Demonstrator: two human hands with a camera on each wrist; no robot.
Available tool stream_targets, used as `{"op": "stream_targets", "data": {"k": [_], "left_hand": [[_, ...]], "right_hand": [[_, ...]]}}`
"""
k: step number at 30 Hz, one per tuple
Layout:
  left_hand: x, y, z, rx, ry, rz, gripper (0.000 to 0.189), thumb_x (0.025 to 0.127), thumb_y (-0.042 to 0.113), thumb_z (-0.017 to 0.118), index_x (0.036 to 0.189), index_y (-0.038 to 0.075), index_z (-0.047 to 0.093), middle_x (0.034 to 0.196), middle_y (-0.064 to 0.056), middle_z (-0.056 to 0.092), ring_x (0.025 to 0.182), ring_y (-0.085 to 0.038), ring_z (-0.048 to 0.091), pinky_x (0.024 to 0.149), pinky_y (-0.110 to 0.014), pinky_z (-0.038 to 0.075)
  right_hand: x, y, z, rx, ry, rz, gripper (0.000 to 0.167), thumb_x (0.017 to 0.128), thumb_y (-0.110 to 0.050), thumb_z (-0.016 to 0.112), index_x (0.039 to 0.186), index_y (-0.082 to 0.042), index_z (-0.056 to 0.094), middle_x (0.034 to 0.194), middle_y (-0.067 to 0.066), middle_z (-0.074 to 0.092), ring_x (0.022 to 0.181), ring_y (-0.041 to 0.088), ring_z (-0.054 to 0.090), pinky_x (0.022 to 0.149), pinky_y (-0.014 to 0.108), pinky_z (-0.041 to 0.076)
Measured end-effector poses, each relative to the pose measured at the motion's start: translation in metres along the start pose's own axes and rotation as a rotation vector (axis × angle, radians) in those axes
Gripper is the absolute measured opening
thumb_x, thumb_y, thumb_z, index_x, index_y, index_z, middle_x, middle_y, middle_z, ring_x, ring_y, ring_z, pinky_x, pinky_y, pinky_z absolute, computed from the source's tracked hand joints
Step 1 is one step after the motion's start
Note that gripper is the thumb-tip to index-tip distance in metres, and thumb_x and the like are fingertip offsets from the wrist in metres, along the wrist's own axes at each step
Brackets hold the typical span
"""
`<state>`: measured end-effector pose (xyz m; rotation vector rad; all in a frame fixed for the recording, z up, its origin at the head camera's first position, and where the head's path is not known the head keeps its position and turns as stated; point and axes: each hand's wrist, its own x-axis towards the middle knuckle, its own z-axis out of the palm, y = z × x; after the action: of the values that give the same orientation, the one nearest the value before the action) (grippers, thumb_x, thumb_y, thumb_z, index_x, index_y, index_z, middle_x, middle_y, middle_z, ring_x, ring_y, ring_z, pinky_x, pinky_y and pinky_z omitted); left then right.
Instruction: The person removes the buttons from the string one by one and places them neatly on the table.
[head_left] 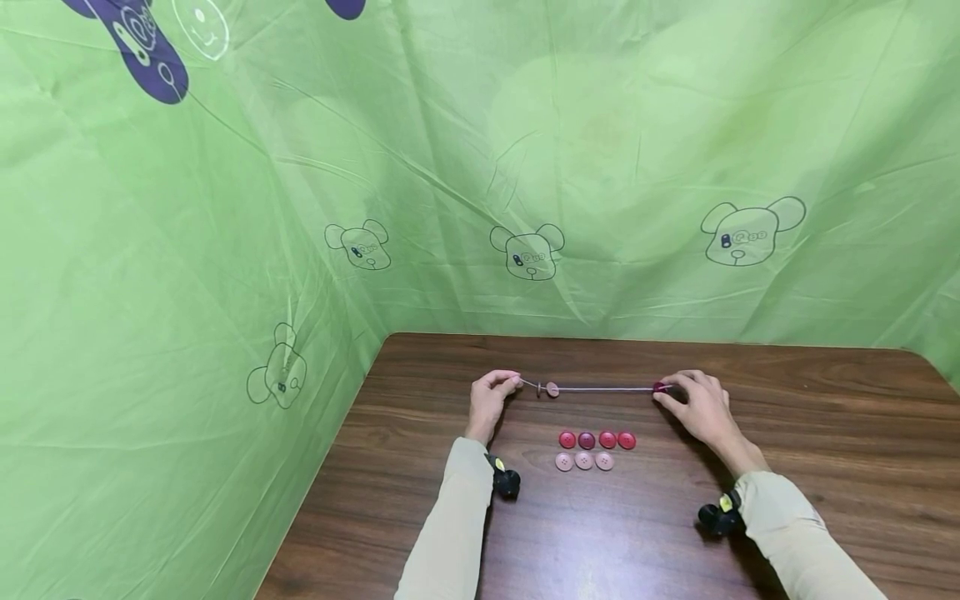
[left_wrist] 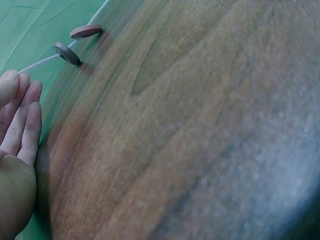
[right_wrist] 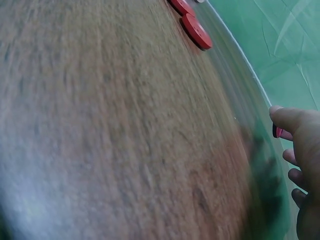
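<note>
A thin pale string [head_left: 603, 389] is stretched nearly straight between the two hands over the far part of the table. My left hand [head_left: 491, 402] pinches its left end between thumb and forefinger. Close to that hand, a pink button [head_left: 552, 390] and a darker button seen edge-on [head_left: 538, 390] are threaded on the string; both show on it in the left wrist view. At the other end, my right hand [head_left: 701, 408] pinches a dark red button [head_left: 658, 387] between thumb and forefinger, with the string running up to it. In the right wrist view the thumb partly covers this button.
Between the forearms lies a row of red buttons [head_left: 607, 439] with one maroon button [head_left: 587, 441] among them. Just nearer is a row of three pink buttons [head_left: 583, 460]. The brown wooden table [head_left: 420, 467] meets a green printed cloth [head_left: 450, 283] behind and at left.
</note>
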<state>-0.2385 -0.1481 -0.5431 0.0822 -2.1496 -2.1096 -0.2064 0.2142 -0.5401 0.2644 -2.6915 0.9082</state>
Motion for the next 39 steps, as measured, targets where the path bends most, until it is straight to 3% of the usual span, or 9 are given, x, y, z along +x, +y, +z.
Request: {"op": "stream_targets", "data": {"k": [20, 28, 33, 39], "left_hand": [[0.001, -0.001, 0.001, -0.003, 0.012, 0.015, 0.015, 0.086, 0.01, 0.071, 0.095, -0.001, 0.073, 0.089, -0.022, 0.072, 0.083, -0.023, 0.07, 0.08, -0.036, 0.057], [0.001, 0.0, 0.0, -0.03, -0.027, -0.002, 0.02, 0.087, 0.01, 0.07, 0.1, -0.005, 0.071, 0.097, -0.03, 0.069, 0.096, -0.041, 0.066, 0.089, -0.048, 0.053], [-0.005, 0.012, -0.001, -0.045, -0.054, -0.017, 0.021, 0.088, 0.004, 0.067, 0.102, -0.011, 0.068, 0.099, -0.034, 0.066, 0.099, -0.046, 0.063, 0.091, -0.053, 0.05], [-0.013, 0.029, -0.001, -0.04, -0.051, -0.015, 0.021, 0.089, 0.002, 0.065, 0.103, -0.014, 0.066, 0.099, -0.034, 0.066, 0.097, -0.043, 0.065, 0.091, -0.053, 0.051]], "right_hand": [[-0.002, 0.004, -0.009, -0.008, 0.01, 0.018, 0.031, 0.086, -0.03, 0.071, 0.106, -0.007, 0.067, 0.119, 0.024, 0.055, 0.111, 0.047, 0.041, 0.078, 0.058, 0.029], [-0.003, 0.007, -0.009, -0.014, -0.001, 0.042, 0.032, 0.087, -0.03, 0.07, 0.107, -0.006, 0.066, 0.121, 0.025, 0.053, 0.112, 0.048, 0.04, 0.08, 0.058, 0.028], [-0.005, 0.007, -0.011, -0.022, -0.002, 0.048, 0.033, 0.087, -0.031, 0.069, 0.108, -0.005, 0.066, 0.122, 0.026, 0.052, 0.113, 0.049, 0.039, 0.08, 0.058, 0.028], [-0.006, 0.008, -0.013, -0.02, 0.002, 0.048, 0.033, 0.089, -0.032, 0.068, 0.108, -0.005, 0.066, 0.121, 0.025, 0.052, 0.112, 0.049, 0.039, 0.079, 0.059, 0.027]]}}
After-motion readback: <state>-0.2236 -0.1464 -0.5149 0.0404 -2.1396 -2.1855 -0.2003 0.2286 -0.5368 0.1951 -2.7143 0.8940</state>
